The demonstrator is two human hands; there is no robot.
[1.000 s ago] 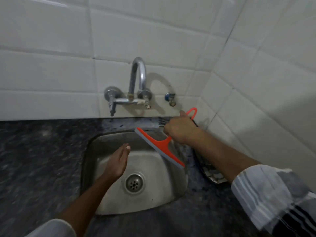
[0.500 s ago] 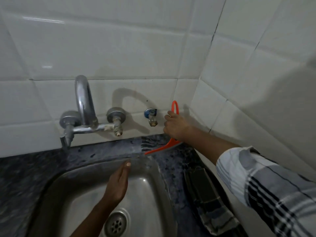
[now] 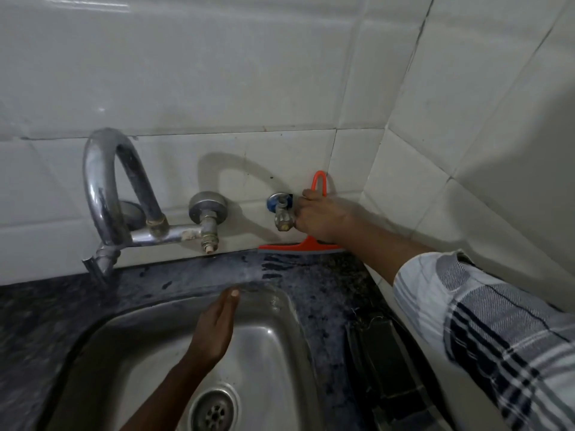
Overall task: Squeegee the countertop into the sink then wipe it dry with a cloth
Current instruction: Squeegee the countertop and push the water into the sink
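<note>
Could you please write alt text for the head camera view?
A right hand holds an orange squeegee on the dark countertop against the tiled wall. The open left hand hovers over the steel sink, with a tap behind.

The orange squeegee (image 3: 306, 245) stands upright at the back of the dark speckled countertop (image 3: 323, 281), blade edge down where counter meets wall, loop handle pointing up. The steel sink (image 3: 273, 353) sits set into the counter, drain at the bottom. A dark folded cloth (image 3: 382, 362) lies right of it.
</note>
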